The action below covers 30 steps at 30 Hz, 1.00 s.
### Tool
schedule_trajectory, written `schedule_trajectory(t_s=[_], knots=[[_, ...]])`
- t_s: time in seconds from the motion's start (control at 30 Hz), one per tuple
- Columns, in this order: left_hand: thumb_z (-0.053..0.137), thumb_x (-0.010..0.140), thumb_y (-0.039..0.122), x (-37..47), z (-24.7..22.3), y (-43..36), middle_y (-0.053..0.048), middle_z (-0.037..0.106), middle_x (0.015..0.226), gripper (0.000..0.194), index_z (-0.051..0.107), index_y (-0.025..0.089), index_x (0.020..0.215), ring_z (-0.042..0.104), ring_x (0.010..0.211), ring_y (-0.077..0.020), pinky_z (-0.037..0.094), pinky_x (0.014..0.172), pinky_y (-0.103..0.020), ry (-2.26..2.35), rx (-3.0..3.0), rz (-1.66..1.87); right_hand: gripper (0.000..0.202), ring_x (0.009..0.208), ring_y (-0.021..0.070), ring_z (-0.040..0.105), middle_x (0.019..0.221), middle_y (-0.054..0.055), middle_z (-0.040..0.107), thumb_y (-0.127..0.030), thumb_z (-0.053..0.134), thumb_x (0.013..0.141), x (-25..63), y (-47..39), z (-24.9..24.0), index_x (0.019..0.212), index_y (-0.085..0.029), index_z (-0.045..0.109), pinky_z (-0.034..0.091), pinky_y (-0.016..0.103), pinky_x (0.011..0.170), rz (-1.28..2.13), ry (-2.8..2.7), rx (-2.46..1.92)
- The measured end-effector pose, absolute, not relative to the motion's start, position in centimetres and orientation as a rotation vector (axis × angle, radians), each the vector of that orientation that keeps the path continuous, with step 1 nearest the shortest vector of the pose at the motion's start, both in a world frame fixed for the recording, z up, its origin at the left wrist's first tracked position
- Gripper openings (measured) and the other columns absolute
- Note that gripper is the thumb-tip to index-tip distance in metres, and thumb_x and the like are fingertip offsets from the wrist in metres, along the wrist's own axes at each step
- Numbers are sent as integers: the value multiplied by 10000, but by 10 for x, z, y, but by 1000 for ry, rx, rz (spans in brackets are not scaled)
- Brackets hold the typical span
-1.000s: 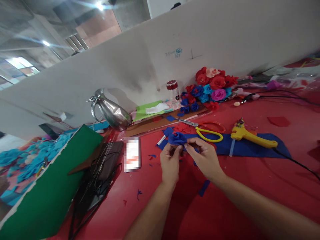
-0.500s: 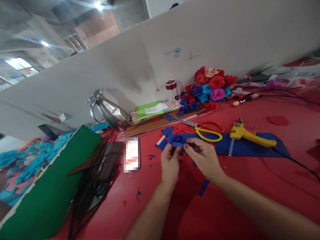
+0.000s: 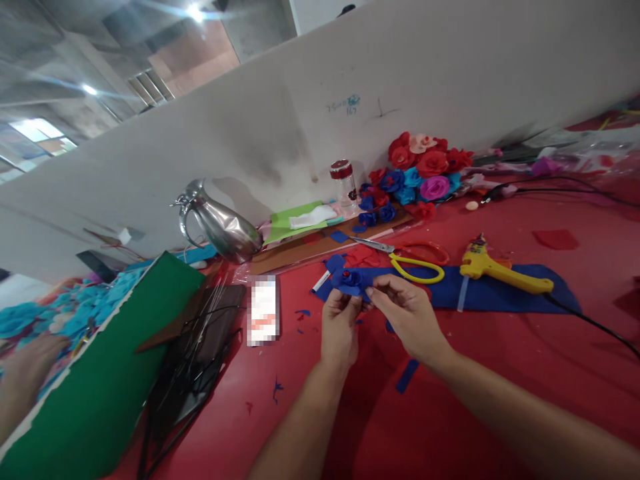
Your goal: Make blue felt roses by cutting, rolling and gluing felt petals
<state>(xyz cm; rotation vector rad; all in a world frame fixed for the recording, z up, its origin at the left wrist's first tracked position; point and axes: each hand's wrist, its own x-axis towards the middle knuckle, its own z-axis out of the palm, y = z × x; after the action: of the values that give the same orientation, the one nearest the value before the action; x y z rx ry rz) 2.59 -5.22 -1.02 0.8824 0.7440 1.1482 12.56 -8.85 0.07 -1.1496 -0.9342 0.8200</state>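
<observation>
Between my two hands is a blue fabric or paper flower [image 3: 350, 280] with a small red centre, held just above the red table [image 3: 300, 413]. My left hand [image 3: 341, 327] pinches it from below, thumb and fingers closed. The fingertips of my right hand [image 3: 403, 310] are closed on a petal at its right side. Under and behind the flower lies a long blue sheet [image 3: 510, 297]. On it rest a yellow glue gun [image 3: 500, 270] with a clear glue stick [image 3: 463, 293] and scissors [image 3: 417, 270] with one red and one yellow handle.
A steel jug [image 3: 220, 223], a red-capped glass bottle [image 3: 344, 187] and a heap of coloured flowers [image 3: 425, 170] stand along the wall. At left are a pixelated phone-like object [image 3: 263, 310], a green board [image 3: 115, 373] and another person's hand [image 3: 33, 363] over turquoise pieces. A black cord [image 3: 600, 327] runs right.
The flower has tilted and shifted slightly left in my fingers, showing its top more. Another person's hand has come in at the far left. My own hands have barely moved.
</observation>
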Motion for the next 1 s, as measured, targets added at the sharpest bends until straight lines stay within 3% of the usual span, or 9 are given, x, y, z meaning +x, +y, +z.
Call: schedule_trajectory(t_s=[0.33, 0.53, 0.7, 0.83, 1.0], knots=[[770, 671, 273, 24, -9, -54, 12, 669, 683, 111, 706, 182, 681, 551, 660, -113, 482, 713, -255, 810, 1026, 1315, 98, 723, 185, 641, 733, 27, 687, -202, 559, 751, 128, -98, 8, 726, -211, 654, 508, 289, 694, 702, -1080, -1106], [720, 696, 240, 21, -11, -53, 0, 702, 724, 59, 734, 189, 723, 589, 694, -136, 503, 756, -282, 849, 1146, 1336, 101, 758, 190, 661, 799, 38, 715, -246, 596, 770, 127, -96, 4, 815, -207, 677, 536, 296, 722, 758, -1001, -1083], [726, 684, 244, 18, -6, -54, -24, 741, 820, 118, 757, 204, 791, 646, 783, -171, 520, 816, -319, 821, 1154, 1331, 83, 733, 156, 625, 789, 16, 656, -215, 646, 755, 126, -95, 6, 834, -221, 670, 534, 274, 709, 763, -1050, -991], [747, 680, 258, 18, -5, -54, -8, 732, 777, 97, 755, 202, 759, 629, 742, -146, 518, 800, -298, 828, 1118, 1328, 136, 715, 144, 607, 830, 18, 634, -229, 702, 740, 128, -92, 7, 876, -235, 693, 539, 269, 678, 739, -1064, -963], [768, 670, 282, 20, -5, -53, -6, 727, 786, 132, 753, 200, 773, 619, 742, -142, 516, 806, -302, 846, 1068, 1329, 180, 853, 191, 654, 942, 53, 693, -336, 686, 792, 133, -90, 3, 944, -241, 695, 560, 335, 791, 862, -1021, -975]])
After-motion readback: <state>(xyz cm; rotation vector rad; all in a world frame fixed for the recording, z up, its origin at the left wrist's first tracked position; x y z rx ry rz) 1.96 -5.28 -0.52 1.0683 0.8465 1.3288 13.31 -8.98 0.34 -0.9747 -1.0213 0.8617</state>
